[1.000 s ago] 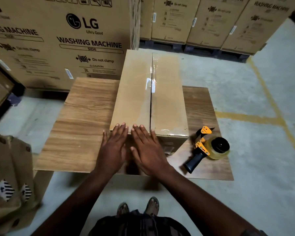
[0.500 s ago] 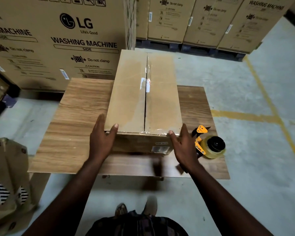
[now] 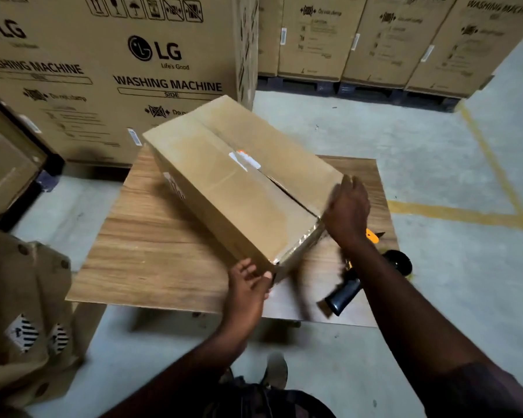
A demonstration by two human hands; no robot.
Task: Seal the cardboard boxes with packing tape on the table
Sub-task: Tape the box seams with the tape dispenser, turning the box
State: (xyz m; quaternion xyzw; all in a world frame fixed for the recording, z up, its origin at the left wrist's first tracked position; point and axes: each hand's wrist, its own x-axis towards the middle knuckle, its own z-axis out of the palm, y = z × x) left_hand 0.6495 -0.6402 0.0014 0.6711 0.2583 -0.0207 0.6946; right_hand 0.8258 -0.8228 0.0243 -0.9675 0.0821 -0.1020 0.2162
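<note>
A long cardboard box (image 3: 224, 188) with clear tape along its top seam lies slantwise on the wooden table (image 3: 151, 254), its far end pointing up-left. My left hand (image 3: 248, 285) grips the box's near bottom corner, thumb against the edge. My right hand (image 3: 347, 209) presses its straight fingers against the box's near right end. A yellow and black tape dispenser (image 3: 351, 288) lies on the table's right side, partly hidden under my right forearm.
Large LG washing machine cartons (image 3: 127, 64) stand behind the table, and more cartons (image 3: 375, 37) line the back on pallets. Brown folded cardboard (image 3: 21, 312) sits at the left. Yellow floor lines (image 3: 453, 212) run at the right. My feet show below the table.
The box has swung from lying straight to lying slantwise, its far end turned left. My hands moved from both near corners; the left now holds the near corner, the right pushes the end.
</note>
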